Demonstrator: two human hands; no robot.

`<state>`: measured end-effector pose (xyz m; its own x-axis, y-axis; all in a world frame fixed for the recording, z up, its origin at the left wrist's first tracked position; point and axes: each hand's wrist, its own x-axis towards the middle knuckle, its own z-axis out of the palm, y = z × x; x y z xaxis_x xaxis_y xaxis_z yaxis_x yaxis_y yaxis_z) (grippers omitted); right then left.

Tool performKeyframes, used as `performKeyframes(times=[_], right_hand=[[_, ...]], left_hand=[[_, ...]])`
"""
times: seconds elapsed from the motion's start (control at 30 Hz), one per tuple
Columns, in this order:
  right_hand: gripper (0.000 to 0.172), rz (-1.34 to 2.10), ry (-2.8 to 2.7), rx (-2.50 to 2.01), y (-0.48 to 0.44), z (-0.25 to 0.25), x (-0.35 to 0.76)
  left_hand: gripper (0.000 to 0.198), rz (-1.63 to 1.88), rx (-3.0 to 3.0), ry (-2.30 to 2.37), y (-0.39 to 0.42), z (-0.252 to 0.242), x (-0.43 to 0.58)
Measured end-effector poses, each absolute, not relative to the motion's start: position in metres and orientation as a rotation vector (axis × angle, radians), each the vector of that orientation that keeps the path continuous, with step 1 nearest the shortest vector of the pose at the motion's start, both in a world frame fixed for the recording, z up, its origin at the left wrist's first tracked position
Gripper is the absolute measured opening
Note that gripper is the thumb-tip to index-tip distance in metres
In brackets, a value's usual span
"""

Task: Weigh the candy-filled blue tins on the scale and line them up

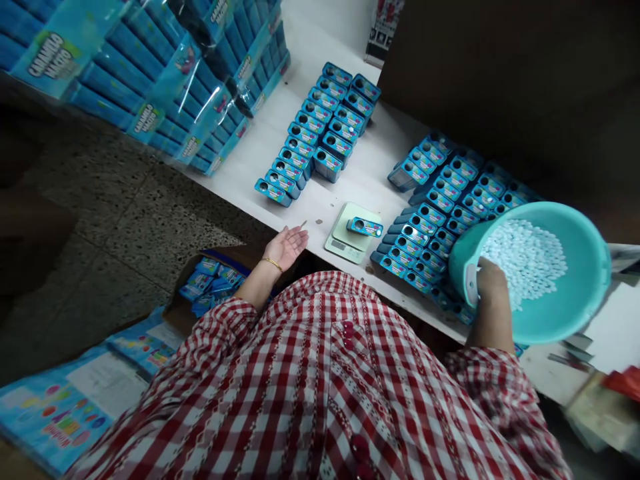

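Observation:
My left hand (287, 247) is held palm up at the table's front edge, fingers stretched out and nothing in it. Over on the right, my right hand (493, 280) reaches into a turquoise tub (583, 247), beside its pale handle. Small white candies (530, 260) fill part of the tub. The right fingers point down and are mostly hidden, so a grip on candies cannot be made out. Between the hands, a kitchen scale (345, 249) carries one blue candy dispenser box (365, 227), lying with its round dark hole showing.
Rows of blue boxes (303, 147) stand behind the scale, and more blue boxes (433, 213) crowd beside the tub. Wrapped display packs (150, 87) are stacked at the far left. A carton (183, 313) of blue packs sits below the white table (280, 193).

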<state>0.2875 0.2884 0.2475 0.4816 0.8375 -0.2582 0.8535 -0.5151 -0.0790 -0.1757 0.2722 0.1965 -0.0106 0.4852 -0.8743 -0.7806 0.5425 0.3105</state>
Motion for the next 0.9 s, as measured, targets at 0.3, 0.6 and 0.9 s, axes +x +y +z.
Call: performKeyframes(times=[0.3, 0.6, 0.9], right_hand=[[0.006, -0.191, 1.578, 2.862, 0.292, 0.258, 0.307], [0.015, -0.585, 2.865, 2.287, 0.308, 0.276, 0.139], [0.03, -0.508, 2.76, 1.856, 0.317, 0.226, 0.096]], left_hand=[[0.03, 1.027, -0.269, 1.189, 0.277, 0.201, -0.17], [0.03, 0.976, -0.251, 1.191, 0.275, 0.199, -0.164], [0.029, 0.977, -0.268, 1.203, 0.266, 0.195, -0.173]])
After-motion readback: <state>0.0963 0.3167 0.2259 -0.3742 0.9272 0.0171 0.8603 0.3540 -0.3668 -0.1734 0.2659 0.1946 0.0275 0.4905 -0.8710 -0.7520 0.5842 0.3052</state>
